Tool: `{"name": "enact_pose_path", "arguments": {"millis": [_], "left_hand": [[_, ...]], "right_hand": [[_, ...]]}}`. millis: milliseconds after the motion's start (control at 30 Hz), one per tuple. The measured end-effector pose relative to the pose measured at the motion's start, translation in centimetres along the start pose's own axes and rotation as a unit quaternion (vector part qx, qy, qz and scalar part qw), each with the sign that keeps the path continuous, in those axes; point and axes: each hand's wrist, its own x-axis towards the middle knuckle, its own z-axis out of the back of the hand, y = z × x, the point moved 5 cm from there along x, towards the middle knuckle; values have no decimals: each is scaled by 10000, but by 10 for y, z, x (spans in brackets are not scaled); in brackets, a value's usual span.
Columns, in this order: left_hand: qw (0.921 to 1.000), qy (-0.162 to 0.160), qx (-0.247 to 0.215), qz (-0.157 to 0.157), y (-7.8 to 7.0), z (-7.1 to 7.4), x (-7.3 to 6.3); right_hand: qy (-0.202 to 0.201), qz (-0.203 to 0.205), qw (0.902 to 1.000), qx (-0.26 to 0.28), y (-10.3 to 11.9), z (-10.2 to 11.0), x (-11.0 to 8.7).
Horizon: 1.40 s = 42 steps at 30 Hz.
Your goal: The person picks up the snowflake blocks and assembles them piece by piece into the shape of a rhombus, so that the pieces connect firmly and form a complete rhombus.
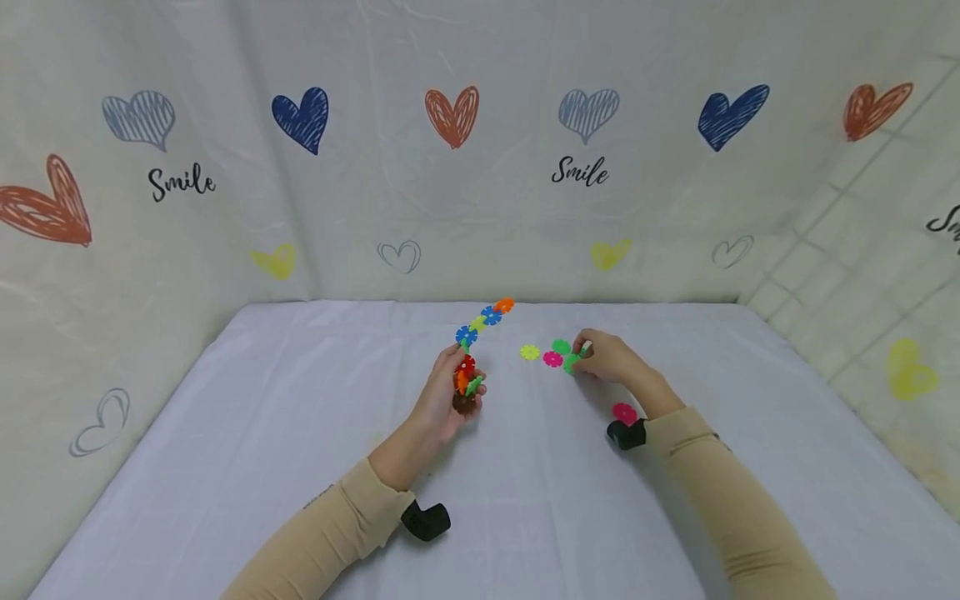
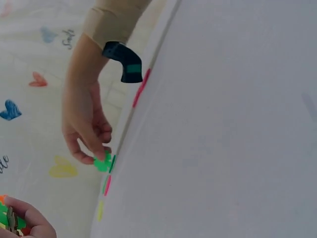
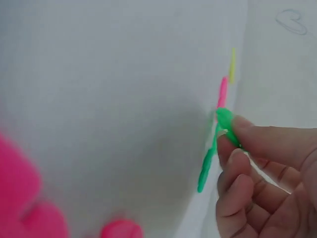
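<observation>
My left hand (image 1: 437, 402) grips a chain of interlocking flower-shaped plastic discs (image 1: 491, 316). Blue, yellow and orange discs slant up and away beyond its fingers, while red, orange, green and brown ones bunch up at the palm. On the right, my right hand (image 1: 609, 360) pinches a green disc (image 3: 226, 120) between thumb and index finger, close over the tablecloth. Two more green discs (image 1: 561, 347) lie right by its fingertips, beside a pink disc (image 1: 552, 359). A yellow disc (image 1: 529, 352) lies a little further left.
Another pink disc (image 1: 624, 413) lies under the right wrist, near a black curved wrist piece (image 1: 626, 434). A second such piece (image 1: 426, 522) hangs at the left cuff. Behind the white-covered table (image 1: 315, 467) hangs a pale curtain (image 1: 495, 217) printed with hearts and "Smile".
</observation>
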Motion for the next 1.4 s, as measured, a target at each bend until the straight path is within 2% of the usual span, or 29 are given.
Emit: {"name": "enact_pose_path", "arguments": {"millis": [100, 200, 433, 700, 1000, 1400], "left_hand": [[10000, 12, 65, -53, 1, 0, 0], [9999, -37, 113, -76, 2, 1, 1], [9998, -115, 152, -63, 2, -1, 2], [9994, -120, 303, -96, 3, 0, 3], [9991, -157, 367, -151, 2, -1, 4], [9989, -162, 421, -127, -1, -2, 0]], "right_hand": [[-89, 179, 9977, 651, 9, -2, -3], [-127, 379, 9909, 1284, 21, -7, -8], [-215, 462, 9791, 1968, 44, -14, -15], [-260, 432, 9693, 2407, 56, -26, -18], [-307, 535, 9534, 2955, 74, -47, -22], [-449, 862, 9525, 2887, 93, -65, -30]]}}
